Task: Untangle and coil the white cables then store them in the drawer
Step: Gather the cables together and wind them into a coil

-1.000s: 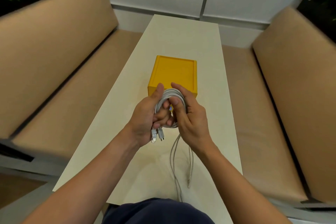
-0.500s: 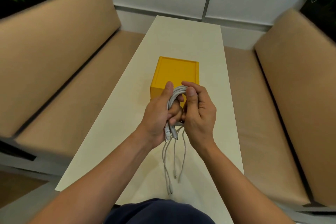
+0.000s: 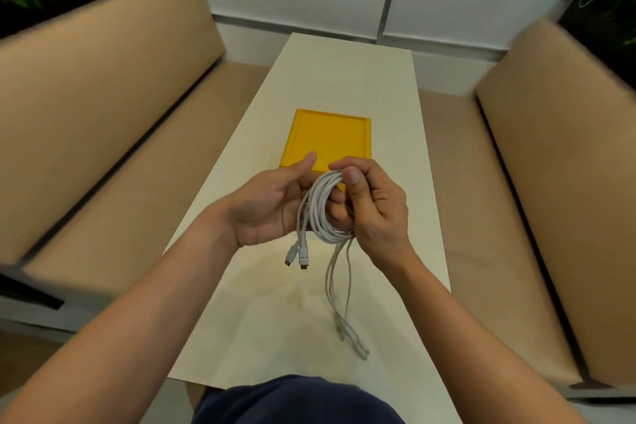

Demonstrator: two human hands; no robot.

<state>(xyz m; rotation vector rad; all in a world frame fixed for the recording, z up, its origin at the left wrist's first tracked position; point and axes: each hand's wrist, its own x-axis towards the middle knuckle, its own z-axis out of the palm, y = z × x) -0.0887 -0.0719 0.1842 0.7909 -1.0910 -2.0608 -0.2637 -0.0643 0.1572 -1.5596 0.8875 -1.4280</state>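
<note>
A coil of white cables (image 3: 321, 206) hangs in the air over the near half of the table. My right hand (image 3: 375, 210) grips it, thumb pressed on the top of the loops and fingers curled round them. My left hand (image 3: 265, 206) is spread beside the coil with its palm turned toward it and thumb straight; its fingertips are hidden behind the loops. Two connector ends (image 3: 298, 256) dangle below the coil. Loose cable tails (image 3: 339, 293) drop down to the tabletop. The yellow drawer box (image 3: 330, 138) stands just beyond my hands, and its front is hidden.
The long cream table (image 3: 347, 72) runs away from me between two tan benches, one on the left (image 3: 113, 134) and one on the right (image 3: 537, 162). A white wall closes the far end. Green plants sit behind both backrests.
My left hand has let go of the coil and spread its palm. The right hand now carries the coil alone. The connector ends hang free and the loose tails have swung right.
</note>
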